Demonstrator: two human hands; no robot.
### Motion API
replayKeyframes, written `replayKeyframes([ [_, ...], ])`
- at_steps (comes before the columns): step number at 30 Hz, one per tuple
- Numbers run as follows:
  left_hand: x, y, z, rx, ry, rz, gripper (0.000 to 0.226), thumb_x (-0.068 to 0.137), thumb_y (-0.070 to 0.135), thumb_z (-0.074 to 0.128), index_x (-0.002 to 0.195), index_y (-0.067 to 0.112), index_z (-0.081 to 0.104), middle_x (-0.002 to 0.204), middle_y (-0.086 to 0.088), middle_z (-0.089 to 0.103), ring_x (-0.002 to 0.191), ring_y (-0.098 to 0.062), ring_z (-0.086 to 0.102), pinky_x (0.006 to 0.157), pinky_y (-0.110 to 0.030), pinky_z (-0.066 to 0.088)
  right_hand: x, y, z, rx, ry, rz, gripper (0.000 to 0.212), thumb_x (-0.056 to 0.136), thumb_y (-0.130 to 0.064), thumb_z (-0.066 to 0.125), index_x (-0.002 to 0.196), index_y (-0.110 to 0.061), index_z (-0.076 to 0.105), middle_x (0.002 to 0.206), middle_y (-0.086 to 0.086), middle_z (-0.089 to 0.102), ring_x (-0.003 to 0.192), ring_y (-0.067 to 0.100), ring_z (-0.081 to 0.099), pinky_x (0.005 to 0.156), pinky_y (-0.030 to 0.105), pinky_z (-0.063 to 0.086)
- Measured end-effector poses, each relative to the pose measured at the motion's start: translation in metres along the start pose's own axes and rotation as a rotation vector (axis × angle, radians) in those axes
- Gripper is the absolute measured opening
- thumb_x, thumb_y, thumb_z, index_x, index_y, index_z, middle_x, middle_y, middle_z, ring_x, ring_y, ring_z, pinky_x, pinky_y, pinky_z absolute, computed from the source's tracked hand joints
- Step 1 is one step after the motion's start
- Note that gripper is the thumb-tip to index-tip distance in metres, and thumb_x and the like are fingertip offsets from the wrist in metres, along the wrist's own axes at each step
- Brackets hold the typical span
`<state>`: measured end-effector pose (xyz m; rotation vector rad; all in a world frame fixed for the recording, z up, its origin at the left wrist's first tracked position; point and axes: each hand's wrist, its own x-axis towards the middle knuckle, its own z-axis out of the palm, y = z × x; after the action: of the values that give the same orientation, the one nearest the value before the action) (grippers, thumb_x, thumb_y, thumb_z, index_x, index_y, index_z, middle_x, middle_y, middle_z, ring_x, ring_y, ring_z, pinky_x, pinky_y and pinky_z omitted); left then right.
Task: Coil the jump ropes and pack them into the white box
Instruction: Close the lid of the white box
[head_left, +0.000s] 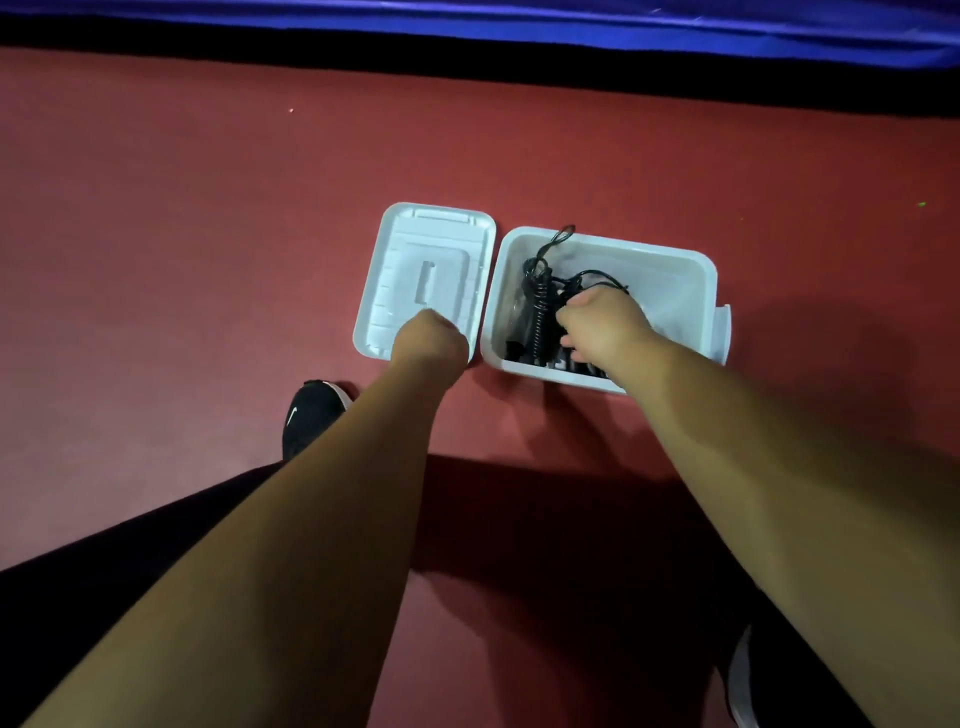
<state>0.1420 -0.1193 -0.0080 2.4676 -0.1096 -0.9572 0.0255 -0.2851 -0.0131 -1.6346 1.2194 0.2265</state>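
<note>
Two black shoes (311, 415) stand on the red floor (208, 234). The left hand (428, 340) is a fist over the one lid (431, 270); whether it grips anything, I can't tell. The right hand (602, 327) clutches tangled black jump ropes (540, 306), uncountable, inside the one white box (675, 260).

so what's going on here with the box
A person is packing black jump ropes into the white box on the red floor. The right hand is inside the box, gripping the ropes. The left hand is curled over the near edge of the lid, which lies beside the box. Whether it holds the lid is unclear.
</note>
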Motion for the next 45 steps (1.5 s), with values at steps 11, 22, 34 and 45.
replayKeyframes([
  [11, 0.013, -0.047, 0.038, 0.511, -0.112, 0.122, 0.036, 0.088, 0.012, 0.054, 0.122, 0.010, 0.063, 0.132, -0.008, 0.053, 0.120, -0.037, 0.054, 0.100, -0.049, 0.053, 0.003, 0.010, 0.015, -0.218, 0.131, -0.313, 0.046, 0.099, -0.013, 0.054, 0.142, -0.025, 0.065, 0.137, -0.006, 0.062, 0.121, 0.015, 0.062, 0.094, 0.020, 0.043],
  [22, 0.033, -0.064, 0.046, 0.527, -0.074, 0.165, 0.038, 0.089, -0.001, 0.053, 0.126, 0.011, 0.056, 0.124, -0.011, 0.056, 0.120, -0.033, 0.056, 0.093, -0.040, 0.048, 0.032, 0.005, 0.019, -0.393, -0.047, -0.259, 0.057, 0.098, -0.005, 0.044, 0.144, -0.030, 0.067, 0.158, -0.011, 0.054, 0.137, 0.019, 0.055, 0.110, 0.026, 0.045],
  [34, 0.021, -0.075, 0.038, 0.610, 0.079, 0.270, 0.029, 0.091, -0.002, 0.052, 0.114, 0.014, 0.058, 0.114, -0.007, 0.056, 0.116, -0.029, 0.049, 0.086, -0.045, 0.053, 0.012, 0.024, 0.028, -0.218, 0.143, -0.339, 0.041, 0.100, -0.010, 0.044, 0.117, -0.024, 0.079, 0.129, -0.004, 0.069, 0.101, 0.021, 0.068, 0.088, 0.029, 0.055],
  [45, -0.037, -0.049, -0.002, 0.759, 0.165, 0.293, 0.027, 0.092, 0.011, 0.052, 0.117, 0.015, 0.062, 0.117, -0.011, 0.059, 0.120, -0.035, 0.048, 0.083, -0.041, 0.041, -0.061, 0.009, -0.012, -0.343, 0.096, -0.252, 0.034, 0.097, -0.004, 0.047, 0.109, -0.008, 0.079, 0.113, 0.014, 0.076, 0.102, 0.038, 0.068, 0.090, 0.040, 0.057],
])
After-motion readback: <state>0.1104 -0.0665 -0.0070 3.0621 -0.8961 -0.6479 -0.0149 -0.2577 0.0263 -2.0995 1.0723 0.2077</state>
